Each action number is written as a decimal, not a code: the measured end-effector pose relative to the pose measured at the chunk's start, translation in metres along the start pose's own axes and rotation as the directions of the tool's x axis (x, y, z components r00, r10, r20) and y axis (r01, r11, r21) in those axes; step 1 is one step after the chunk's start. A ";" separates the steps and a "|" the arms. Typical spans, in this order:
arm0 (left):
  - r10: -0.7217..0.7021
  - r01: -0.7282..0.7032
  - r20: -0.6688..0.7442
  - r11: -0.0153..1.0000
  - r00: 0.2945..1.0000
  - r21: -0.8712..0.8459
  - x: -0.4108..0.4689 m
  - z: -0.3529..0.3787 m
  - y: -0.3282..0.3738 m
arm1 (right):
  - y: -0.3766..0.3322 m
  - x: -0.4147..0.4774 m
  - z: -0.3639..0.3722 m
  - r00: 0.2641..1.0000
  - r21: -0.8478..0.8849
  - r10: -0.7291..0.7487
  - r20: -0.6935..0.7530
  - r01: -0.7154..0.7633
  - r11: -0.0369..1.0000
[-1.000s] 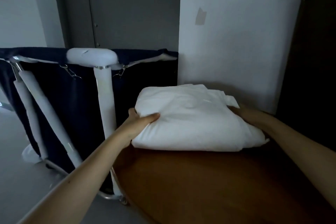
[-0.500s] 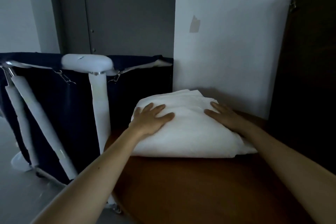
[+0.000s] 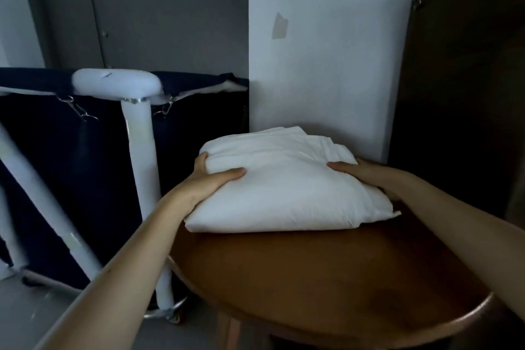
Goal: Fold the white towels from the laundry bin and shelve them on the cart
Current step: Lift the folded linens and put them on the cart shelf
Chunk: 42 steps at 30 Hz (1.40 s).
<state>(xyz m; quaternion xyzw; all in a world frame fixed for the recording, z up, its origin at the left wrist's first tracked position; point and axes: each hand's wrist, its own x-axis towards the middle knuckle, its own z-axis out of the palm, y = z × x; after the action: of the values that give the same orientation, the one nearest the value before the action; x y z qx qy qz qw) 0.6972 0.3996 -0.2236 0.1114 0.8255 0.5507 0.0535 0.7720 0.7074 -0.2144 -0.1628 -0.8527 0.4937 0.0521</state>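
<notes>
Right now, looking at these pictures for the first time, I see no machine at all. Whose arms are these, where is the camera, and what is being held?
There is no machine here: a person works with two bare hands. All the pictures come from one camera worn on the person's head, looking forward and down, so the arms reach in from the bottom edge. A folded white towel sits on the far side of a round brown table. The left hand grips its left end, thumb on top; the right hand grips its right side. Left of the table stands a dark blue laundry bin hung on a white padded frame.
</notes>
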 end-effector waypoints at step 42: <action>0.459 -0.445 -0.187 0.888 0.868 0.113 -0.280 0.066 -0.034 | 0.102 -0.314 0.013 0.954 0.184 -0.158 -0.256 0.209 0.960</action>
<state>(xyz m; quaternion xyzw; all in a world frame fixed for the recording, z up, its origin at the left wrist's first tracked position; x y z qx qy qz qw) 0.9779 0.3782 -0.2896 0.2448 0.7952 0.5287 -0.1677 1.0873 0.6400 -0.2863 -0.1343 -0.7950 0.5505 0.2168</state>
